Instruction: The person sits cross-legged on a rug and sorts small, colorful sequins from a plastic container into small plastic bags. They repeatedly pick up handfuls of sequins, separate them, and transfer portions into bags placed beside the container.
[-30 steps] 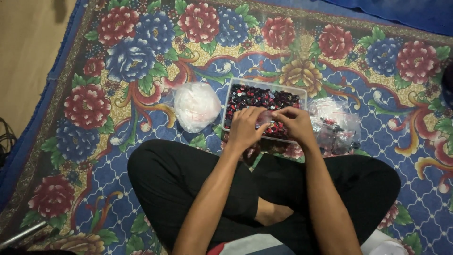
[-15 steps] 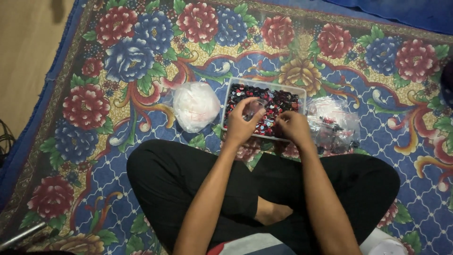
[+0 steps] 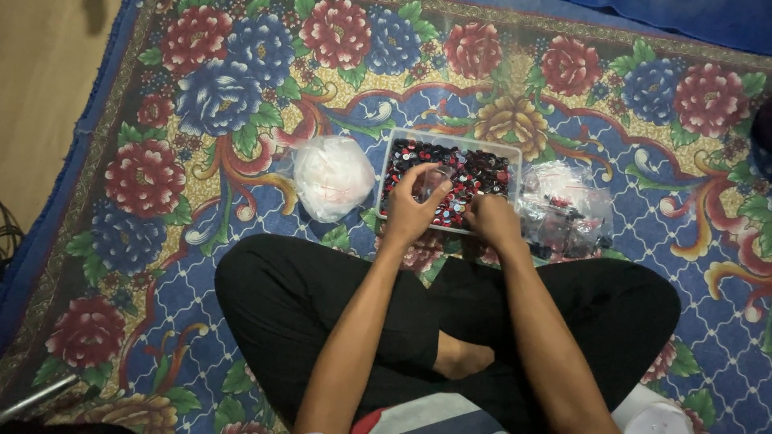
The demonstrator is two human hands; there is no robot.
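Observation:
A clear plastic box (image 3: pixel 392 146) full of several small red, black and white round pieces stands on the carpet in front of my crossed legs. My left hand (image 3: pixel 412 207) hovers over the box's near left part, its fingers curled around a small clear piece. My right hand (image 3: pixel 490 219) rests at the box's near edge, fingers bent down among the pieces; what it pinches is hidden.
A white plastic bag (image 3: pixel 331 177) lies left of the box. A clear bag (image 3: pixel 567 210) with dark and red bits lies to its right. The flowered carpet (image 3: pixel 201 112) covers the floor; bare beige floor (image 3: pixel 40 96) shows at far left.
My left hand has lifted from the box's near edge and shifted slightly left, now holding a small clear piece. My right hand stays at the near edge.

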